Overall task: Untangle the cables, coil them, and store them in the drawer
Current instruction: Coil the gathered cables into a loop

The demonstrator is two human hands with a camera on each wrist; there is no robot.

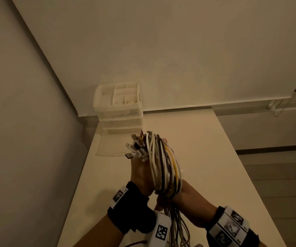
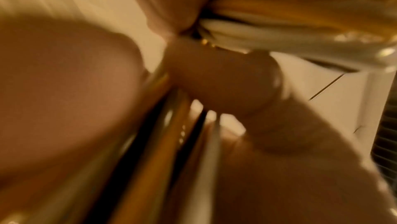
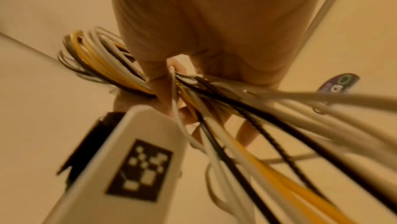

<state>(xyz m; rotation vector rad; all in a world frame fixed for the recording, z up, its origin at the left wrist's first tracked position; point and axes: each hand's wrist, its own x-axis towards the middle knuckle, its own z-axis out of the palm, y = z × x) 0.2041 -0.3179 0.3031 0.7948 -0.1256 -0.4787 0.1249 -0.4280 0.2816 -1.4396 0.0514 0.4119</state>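
Observation:
A bundle of white, yellow and black cables [image 1: 163, 163] is looped round my raised left hand [image 1: 140, 173] above the table. Several plug ends [image 1: 134, 148] stick out at its upper left. Just below the loops, my right hand [image 1: 188, 195] grips the loose cable strands [image 1: 177, 229], which hang down towards me. In the right wrist view the coil [image 3: 96, 57] lies left of my right hand's fingers [image 3: 159, 81], and the strands [image 3: 268, 125] fan out to the lower right. The left wrist view is blurred; it shows cables [image 2: 279, 32] above a thumb [image 2: 225, 83].
A white plastic drawer unit [image 1: 118, 111] stands at the table's far left corner, against the wall. Its bottom drawer [image 1: 108, 148] is pulled out. The cream table [image 1: 215, 157] runs on to the right. A dark oval object [image 3: 339, 83] shows in the right wrist view.

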